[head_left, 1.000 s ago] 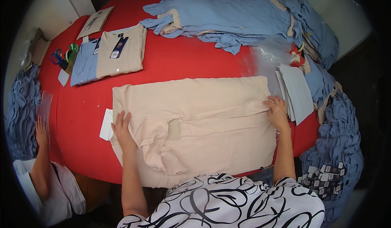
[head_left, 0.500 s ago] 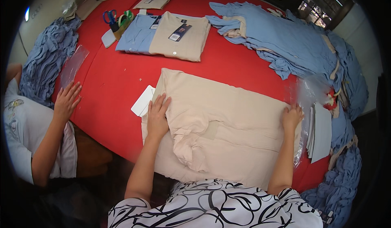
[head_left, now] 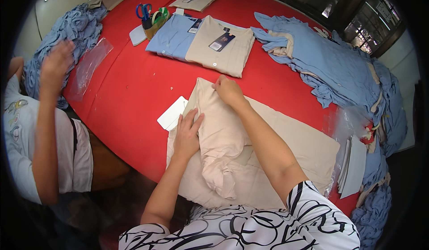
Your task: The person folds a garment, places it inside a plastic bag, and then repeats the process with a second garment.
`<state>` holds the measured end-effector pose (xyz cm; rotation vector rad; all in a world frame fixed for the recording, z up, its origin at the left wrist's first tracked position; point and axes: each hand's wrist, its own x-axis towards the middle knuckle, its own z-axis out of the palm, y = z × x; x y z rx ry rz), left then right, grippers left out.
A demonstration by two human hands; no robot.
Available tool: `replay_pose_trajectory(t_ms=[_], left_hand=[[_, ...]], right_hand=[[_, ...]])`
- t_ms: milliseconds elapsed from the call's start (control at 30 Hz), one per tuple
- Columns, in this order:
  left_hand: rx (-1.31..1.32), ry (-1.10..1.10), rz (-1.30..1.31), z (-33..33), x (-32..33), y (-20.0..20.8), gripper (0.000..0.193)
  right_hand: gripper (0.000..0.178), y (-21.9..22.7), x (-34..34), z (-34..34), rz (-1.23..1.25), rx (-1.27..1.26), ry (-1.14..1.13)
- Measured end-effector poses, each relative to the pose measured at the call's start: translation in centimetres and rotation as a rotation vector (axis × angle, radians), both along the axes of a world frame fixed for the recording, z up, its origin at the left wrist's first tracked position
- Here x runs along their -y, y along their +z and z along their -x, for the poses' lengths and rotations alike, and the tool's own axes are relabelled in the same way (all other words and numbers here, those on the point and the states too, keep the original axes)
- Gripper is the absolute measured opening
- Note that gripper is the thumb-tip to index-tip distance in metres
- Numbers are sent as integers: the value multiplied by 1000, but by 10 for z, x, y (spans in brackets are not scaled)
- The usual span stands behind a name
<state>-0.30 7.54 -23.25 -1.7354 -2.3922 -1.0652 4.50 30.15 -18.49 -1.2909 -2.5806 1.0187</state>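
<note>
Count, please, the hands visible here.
3: the left hand and right hand on the beige garment, and a co-worker's blurred hand at far left; others may be hidden.

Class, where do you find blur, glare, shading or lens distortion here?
Head view: the co-worker's raised hand is smeared, likely by motion; head view: the edges of the red table bow, and the picture's corners go black; head view: pale glare streaks the clear plastic at left; head view: the large beige cloth shows soft shading in its folds.
</note>
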Motion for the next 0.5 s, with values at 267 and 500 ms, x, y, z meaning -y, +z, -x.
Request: replay_pose_trajectory(t_ms=[267,500], left_hand=[[-29,-20,28,4,1,-3,55],[-26,-16,-40,2,-4,-6,49]], right_hand=[[24,14,-16,20,158,-97,221],[31,-13,-1,-27,-252,-165,-17]])
